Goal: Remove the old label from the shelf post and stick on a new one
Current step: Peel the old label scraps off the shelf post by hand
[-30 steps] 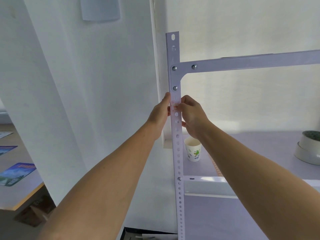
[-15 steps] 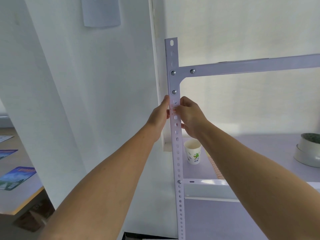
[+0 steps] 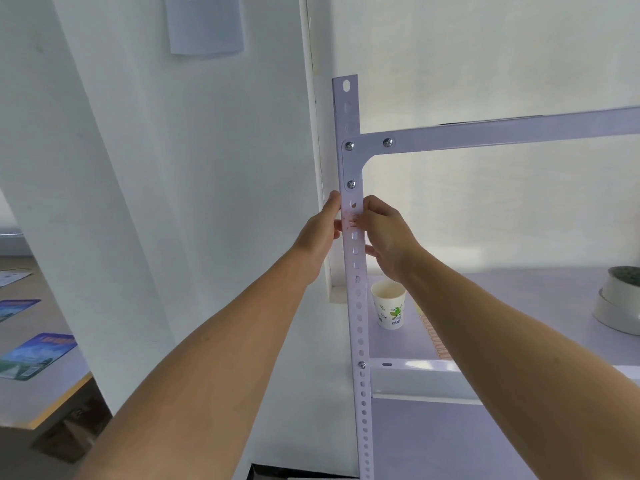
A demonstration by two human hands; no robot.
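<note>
- The white plastered wall [image 3: 173, 202] filled the left and centre of the view, with a white paper sheet [image 3: 205, 26] stuck high on it.
- A white perforated metal shelf post [image 3: 360, 341] stood upright just right of the wall's corner, and a white horizontal metal beam [image 3: 502, 131] was bolted to it near its top with silver screws.
- A pale lilac flat shelf board [image 3: 519, 306] lay behind the post, below the beam.
- A light wooden-edged table [image 3: 41, 400] sat at lower left, well apart from the post, with a blue printed card [image 3: 34, 355] lying on it.
- Two stacked rolls of white tape [image 3: 620, 303] rested on the shelf board at the far right edge.
- The left hand [image 3: 320, 230] pressed against the post's left edge, fingers curled around behind it and thumb tip at the front.
- The right hand [image 3: 388, 233] sat at the post's right edge at the same height, fingers curled, thumb and fingertips pinching at the post's face.
- A white paper cup with a green leaf print [image 3: 389, 306] stood upright on the shelf board just right of the post, below the right hand.
- A small whitish label with faint red printing [image 3: 352, 218] lay on the post's front face between the two thumbs, below the lowest bracket screw; whether it was fully stuck down could not be told.
</note>
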